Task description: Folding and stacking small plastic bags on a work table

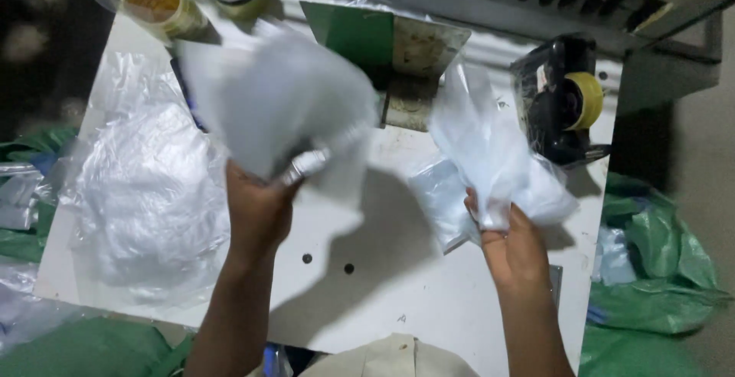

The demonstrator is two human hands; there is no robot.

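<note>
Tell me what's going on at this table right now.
A person stands at a white table, each hand gripping a thin clear plastic bag. The left hand holds up a blurred plastic bag; the right hand pinches another clear bag. A heap of crumpled plastic bags lies on the table's left side, and a black tape dispenser with a yellowish roll sits at the far right. Green sacks lie beside the table.

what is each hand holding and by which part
The left hand pinches a blurred clear plastic bag at its lower edge. The right hand bunches the bottom end of a second clear bag in its grip.
</note>
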